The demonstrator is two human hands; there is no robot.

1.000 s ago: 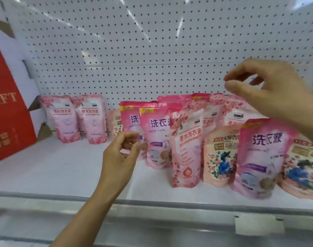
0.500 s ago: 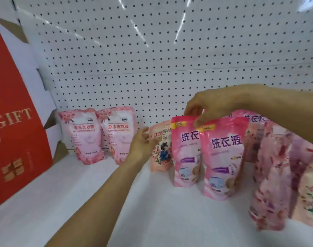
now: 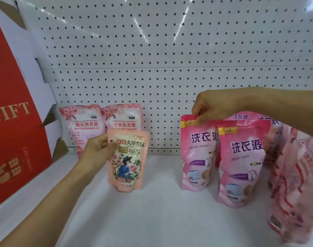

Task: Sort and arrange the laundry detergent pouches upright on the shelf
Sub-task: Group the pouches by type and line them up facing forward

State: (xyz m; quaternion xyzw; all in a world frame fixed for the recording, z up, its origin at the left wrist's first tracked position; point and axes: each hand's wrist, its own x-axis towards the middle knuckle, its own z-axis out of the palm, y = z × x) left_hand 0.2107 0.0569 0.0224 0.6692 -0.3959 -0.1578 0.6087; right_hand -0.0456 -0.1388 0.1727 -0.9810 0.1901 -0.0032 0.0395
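Left hand (image 3: 96, 151) is gripping the peach floral pouch (image 3: 128, 161) by its upper left corner – grip clenched on it, fingertips hidden behind the pouch, only the thumb side showing. The pouch is sitting upright on the white shelf (image 3: 161, 211), out in front of two pale pink pouches (image 3: 102, 125) that are leaning against the pegboard back wall (image 3: 170, 50); it is overlapping the lower part of the right one and the hand is covering part of the left one. Right hand (image 3: 211, 106) is reaching in from the right edge, forearm cut off by the frame, and is pinching the top edge of the left magenta pouch (image 3: 196, 152) beside its "NEW" tag – grip closed on that pouch, fingers behind it out of sight. A second magenta pouch (image 3: 241, 164) is standing just in front and to the right, overlapping the first one's right side. More magenta pouches are peeking out behind, only their top print showing. At far right a rose-patterned pouch (image 3: 294, 184) is blurring badly – print unreadable, and whether it is upright or tilted I cannot tell; its right side is running out of frame. A red gift box (image 3: 11, 122) is filling the left edge, cut off, with the word GIFT partly visible.
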